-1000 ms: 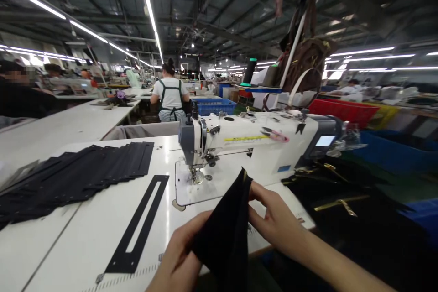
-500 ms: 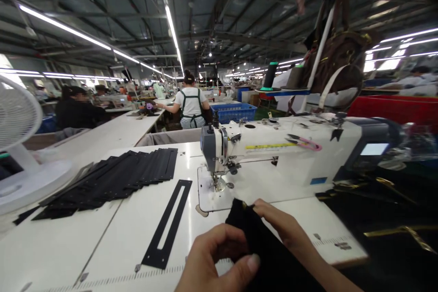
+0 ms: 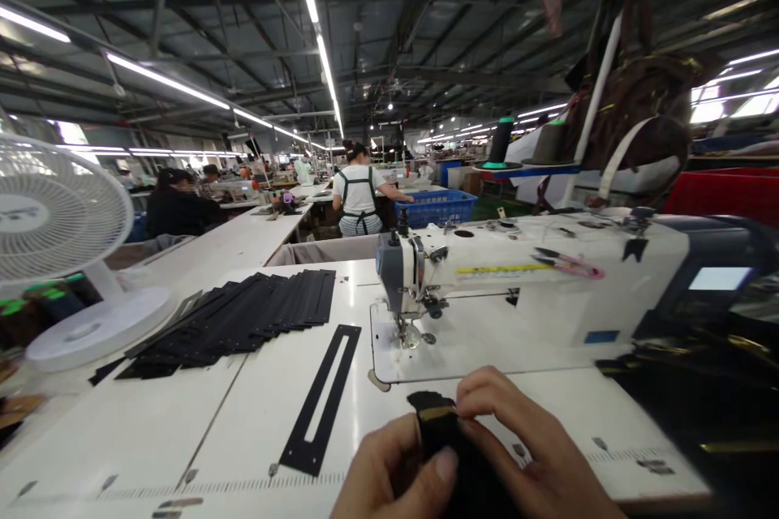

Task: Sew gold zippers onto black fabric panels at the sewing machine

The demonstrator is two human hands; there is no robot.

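At the lower centre of the frame, a black fabric piece is held between both hands, above the front edge of the white bench. Its upper end points toward the sewing machine and carries a short gold strip; its lower part runs out of the bottom of the frame. The left hand grips it from the left, with the thumb laid across the near face and the bent index finger at the left edge, pinching the cloth between them. The right hand comes in from the lower right, its fingertips drawn together on the upper right corner, beside the end of the gold strip; the exact grip of its thumb is hidden.

Left of the hands, a black slotted strip lies flat and slanted on the bench, apart from the fanned pile of black strips at centre left. Behind the hands, the white sewing machine stretches across to the right, with pink-handled snips and a yellow measuring tape on its arm. A white fan stands at the left edge. In the middle distance, a co-worker in a green-strapped apron reaches one arm toward a blue basket.
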